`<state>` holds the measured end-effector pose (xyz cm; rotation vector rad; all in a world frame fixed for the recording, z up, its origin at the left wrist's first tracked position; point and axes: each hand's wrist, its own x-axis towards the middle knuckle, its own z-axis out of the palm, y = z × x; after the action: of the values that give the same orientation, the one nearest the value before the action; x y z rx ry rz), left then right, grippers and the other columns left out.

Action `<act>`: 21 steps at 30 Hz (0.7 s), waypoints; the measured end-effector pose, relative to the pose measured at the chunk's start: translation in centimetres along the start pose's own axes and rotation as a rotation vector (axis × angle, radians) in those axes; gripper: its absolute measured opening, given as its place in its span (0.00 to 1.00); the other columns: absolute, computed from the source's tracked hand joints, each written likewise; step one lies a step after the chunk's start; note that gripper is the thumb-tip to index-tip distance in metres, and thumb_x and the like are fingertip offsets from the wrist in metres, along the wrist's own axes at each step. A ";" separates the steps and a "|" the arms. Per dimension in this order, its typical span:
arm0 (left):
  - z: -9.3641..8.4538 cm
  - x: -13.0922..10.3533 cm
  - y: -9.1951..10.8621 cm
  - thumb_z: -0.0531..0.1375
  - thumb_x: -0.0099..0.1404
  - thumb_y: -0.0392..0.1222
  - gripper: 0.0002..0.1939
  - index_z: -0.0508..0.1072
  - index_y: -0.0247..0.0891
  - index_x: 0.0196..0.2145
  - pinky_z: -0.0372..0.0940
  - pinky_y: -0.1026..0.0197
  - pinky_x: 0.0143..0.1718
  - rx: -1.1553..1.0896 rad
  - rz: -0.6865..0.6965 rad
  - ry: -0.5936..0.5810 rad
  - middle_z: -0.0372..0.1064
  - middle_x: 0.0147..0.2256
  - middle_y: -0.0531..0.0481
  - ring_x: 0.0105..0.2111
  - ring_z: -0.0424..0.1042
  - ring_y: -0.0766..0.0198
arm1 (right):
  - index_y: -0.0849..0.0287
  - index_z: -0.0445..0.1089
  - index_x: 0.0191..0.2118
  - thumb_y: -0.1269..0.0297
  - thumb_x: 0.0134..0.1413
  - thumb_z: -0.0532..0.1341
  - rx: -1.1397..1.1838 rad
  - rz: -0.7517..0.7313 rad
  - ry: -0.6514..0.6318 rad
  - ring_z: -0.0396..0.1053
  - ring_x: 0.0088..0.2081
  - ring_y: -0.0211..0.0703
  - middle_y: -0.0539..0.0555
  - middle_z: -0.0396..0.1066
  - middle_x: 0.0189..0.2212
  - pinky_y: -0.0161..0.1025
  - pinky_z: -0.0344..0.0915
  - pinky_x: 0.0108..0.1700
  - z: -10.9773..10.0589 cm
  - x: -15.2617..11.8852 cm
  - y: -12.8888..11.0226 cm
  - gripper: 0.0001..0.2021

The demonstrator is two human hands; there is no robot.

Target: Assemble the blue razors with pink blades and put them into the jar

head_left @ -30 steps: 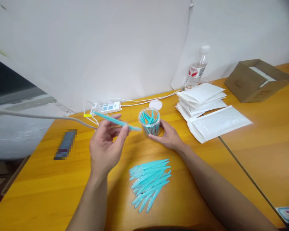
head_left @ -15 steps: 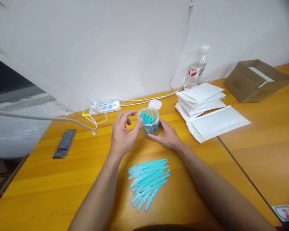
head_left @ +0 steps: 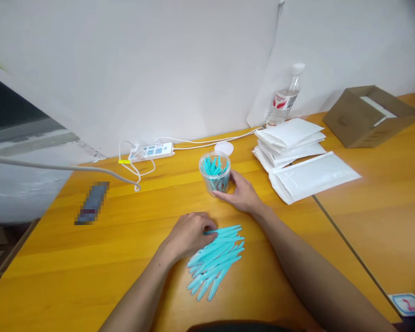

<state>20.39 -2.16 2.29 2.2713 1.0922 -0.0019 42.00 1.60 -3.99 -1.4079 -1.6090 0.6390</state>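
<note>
A clear round plastic jar (head_left: 217, 183) stands upright and lidless on the table, with several turquoise eyebrow razors (head_left: 212, 166) inside. My right hand (head_left: 242, 192) is wrapped around the jar's right side, thumb in front and fingers partly hidden behind. Nearer to me lies a fanned pile of slim turquoise eyebrow razors (head_left: 216, 260), with clear covers at their wider ends. At the pile's upper left, my left hand (head_left: 192, 234) pinches the top eyebrow razor (head_left: 230, 229) between thumb and fingers; its covered end is hidden by the hand.
Behind the jar lies a round white lid (head_left: 224, 148). A power strip (head_left: 154, 152) with white cables is along the wall. White padded envelopes (head_left: 316, 177), a water bottle (head_left: 283, 103) and a cardboard box (head_left: 356, 120) stand right. A blurred dark object (head_left: 92, 203) lies left.
My left hand has moved from beside the jar's rim down to the pile and closed on an eyebrow razor. My right hand still holds the jar in place.
</note>
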 end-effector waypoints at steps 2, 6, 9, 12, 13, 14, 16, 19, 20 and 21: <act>0.1 0.2 -0.2 0.61 0.62 0.39 0.06 0.79 0.43 0.32 0.58 0.65 0.30 -0.047 -0.006 -0.003 0.75 0.32 0.54 0.29 0.70 0.66 | 0.54 0.67 0.53 0.47 0.46 0.70 -0.003 0.003 -0.001 0.72 0.49 0.52 0.56 0.74 0.49 0.47 0.68 0.52 0.0 0.0 0.0 0.30; -1.1 -0.5 -0.6 0.60 0.65 0.41 0.07 0.77 0.38 0.32 0.59 0.66 0.27 -0.280 -0.028 0.003 0.71 0.27 0.54 0.26 0.66 0.68 | 0.54 0.67 0.53 0.47 0.47 0.70 0.004 0.000 -0.003 0.72 0.49 0.51 0.56 0.74 0.48 0.47 0.68 0.53 -0.1 0.0 -0.1 0.29; -3.2 -1.1 0.1 0.62 0.66 0.44 0.08 0.76 0.37 0.39 0.64 0.66 0.30 -0.500 0.008 0.211 0.72 0.29 0.52 0.28 0.69 0.68 | 0.54 0.67 0.53 0.47 0.47 0.70 0.016 -0.004 -0.012 0.72 0.49 0.51 0.57 0.74 0.48 0.47 0.68 0.53 -0.1 0.0 -0.1 0.29; -5.6 0.1 1.5 0.65 0.64 0.43 0.13 0.74 0.38 0.45 0.69 0.63 0.38 -0.598 0.128 0.745 0.74 0.34 0.50 0.33 0.73 0.66 | 0.54 0.67 0.53 0.47 0.47 0.70 0.006 0.012 -0.005 0.72 0.49 0.52 0.57 0.75 0.48 0.48 0.68 0.52 0.0 0.0 0.0 0.30; -6.2 0.9 2.0 0.65 0.64 0.43 0.12 0.73 0.38 0.44 0.69 0.62 0.39 -0.581 0.174 0.915 0.74 0.34 0.51 0.33 0.73 0.66 | 0.54 0.67 0.54 0.47 0.47 0.70 0.003 0.013 -0.003 0.72 0.49 0.52 0.57 0.75 0.48 0.48 0.68 0.52 0.0 0.0 0.0 0.30; -6.7 1.9 2.4 0.65 0.64 0.43 0.10 0.74 0.38 0.42 0.69 0.62 0.39 -0.537 0.211 1.048 0.74 0.34 0.51 0.33 0.73 0.66 | 0.54 0.67 0.54 0.47 0.46 0.71 0.001 0.013 -0.002 0.72 0.49 0.52 0.57 0.75 0.49 0.49 0.68 0.53 0.0 0.0 0.0 0.30; -7.2 4.0 2.9 0.64 0.64 0.44 0.08 0.74 0.38 0.38 0.68 0.61 0.41 -0.399 0.234 1.170 0.73 0.33 0.51 0.34 0.72 0.66 | 0.54 0.67 0.55 0.47 0.46 0.71 0.000 0.010 0.000 0.72 0.50 0.52 0.57 0.74 0.49 0.49 0.68 0.53 0.0 0.0 -0.1 0.31; -6.9 5.6 2.9 0.64 0.64 0.44 0.07 0.75 0.39 0.38 0.65 0.60 0.44 -0.189 0.153 1.049 0.75 0.34 0.52 0.36 0.72 0.65 | 0.53 0.66 0.56 0.48 0.48 0.70 0.015 0.001 -0.009 0.72 0.50 0.51 0.56 0.74 0.50 0.48 0.68 0.54 -0.1 0.0 -0.2 0.31; -6.6 5.5 2.7 0.64 0.64 0.44 0.08 0.76 0.40 0.40 0.65 0.59 0.45 -0.154 0.116 1.000 0.76 0.36 0.51 0.38 0.72 0.64 | 0.53 0.67 0.55 0.49 0.48 0.70 0.019 -0.001 -0.011 0.72 0.50 0.51 0.56 0.74 0.50 0.48 0.68 0.54 -0.1 0.0 -0.2 0.30; -6.3 5.1 2.3 0.65 0.64 0.45 0.10 0.76 0.40 0.42 0.64 0.59 0.46 -0.140 0.084 0.973 0.76 0.39 0.51 0.39 0.72 0.63 | 0.53 0.67 0.55 0.49 0.48 0.70 0.021 -0.002 -0.013 0.72 0.50 0.51 0.56 0.74 0.50 0.48 0.68 0.54 -0.1 0.0 -0.3 0.30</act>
<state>23.83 3.60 7.31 2.1804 1.3673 1.2753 41.99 1.52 -3.70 -1.3891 -1.6097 0.6633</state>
